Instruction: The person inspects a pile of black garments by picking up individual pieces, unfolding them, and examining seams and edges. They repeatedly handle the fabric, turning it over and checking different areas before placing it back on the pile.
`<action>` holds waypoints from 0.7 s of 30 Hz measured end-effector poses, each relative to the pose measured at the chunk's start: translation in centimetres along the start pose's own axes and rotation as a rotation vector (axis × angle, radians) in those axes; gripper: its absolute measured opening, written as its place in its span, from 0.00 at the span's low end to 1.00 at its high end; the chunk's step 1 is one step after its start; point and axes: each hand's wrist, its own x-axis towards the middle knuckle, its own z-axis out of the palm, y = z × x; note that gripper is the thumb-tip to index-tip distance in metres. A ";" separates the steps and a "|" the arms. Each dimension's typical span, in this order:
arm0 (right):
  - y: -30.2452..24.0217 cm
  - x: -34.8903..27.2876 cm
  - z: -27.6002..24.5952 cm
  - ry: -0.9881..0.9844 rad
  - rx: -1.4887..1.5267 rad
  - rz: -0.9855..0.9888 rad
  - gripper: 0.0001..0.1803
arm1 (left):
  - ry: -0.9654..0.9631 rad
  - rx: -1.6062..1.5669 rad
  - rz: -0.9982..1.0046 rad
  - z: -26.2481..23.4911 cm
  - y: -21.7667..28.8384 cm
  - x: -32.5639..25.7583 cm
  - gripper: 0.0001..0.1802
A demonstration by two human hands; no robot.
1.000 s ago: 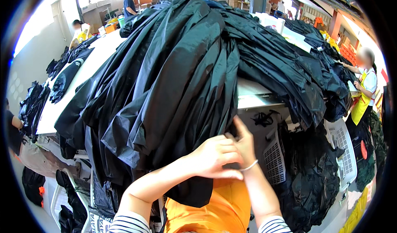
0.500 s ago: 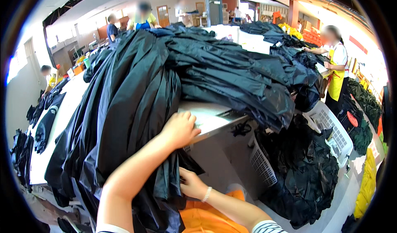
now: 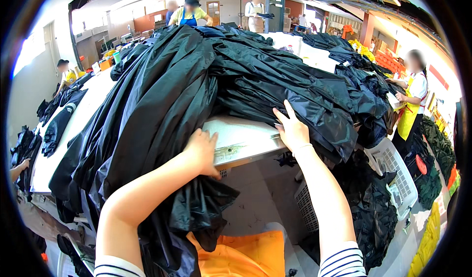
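A large heap of shiny black garments (image 3: 162,90) covers the table (image 3: 241,132) and drapes over its front edge on the left. My left hand (image 3: 200,151) lies against the hanging folds beside the bare table corner, fingers apart. Just below it, a loose bunch of the black fabric (image 3: 204,205) hangs in front of me. My right hand (image 3: 293,130) reaches over the table edge with spread fingers, its fingertips at the lower side of the right-hand garment pile (image 3: 295,95). Neither hand visibly grips anything. Between my forearms shows an orange apron (image 3: 250,252).
Below the table on the right stand white plastic baskets (image 3: 400,178), beside more black garments (image 3: 366,198). A person in a yellow apron (image 3: 410,105) works at the right; others stand behind the heap. At the left, dark garments (image 3: 59,129) lie on a white table. Yellow fabric (image 3: 427,242) sits lower right.
My right hand has come up from the hanging folds below the table edge to the right pile, its fingers now spread. My left hand has shifted slightly left. The view has moved a little.
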 end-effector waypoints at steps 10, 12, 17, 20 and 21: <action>3.6 0.7 1.5 0.158 0.110 -0.022 0.18 | 0.125 0.033 0.073 3.2 -8.0 -10.2 0.59; 3.2 0.8 1.7 0.147 0.123 -0.033 0.18 | 0.052 0.018 0.030 4.0 -8.4 -11.2 0.61; 3.6 0.2 0.8 0.128 0.126 -0.015 0.19 | 0.105 -0.224 0.056 4.2 -8.3 -9.3 0.60; 3.5 -1.1 -0.9 0.035 0.369 -0.007 0.20 | 0.145 -0.216 0.004 4.7 -6.4 -8.3 0.58; 3.7 -2.1 -1.9 0.079 0.466 -0.003 0.19 | 0.094 -0.183 -0.027 4.3 -5.3 -7.8 0.55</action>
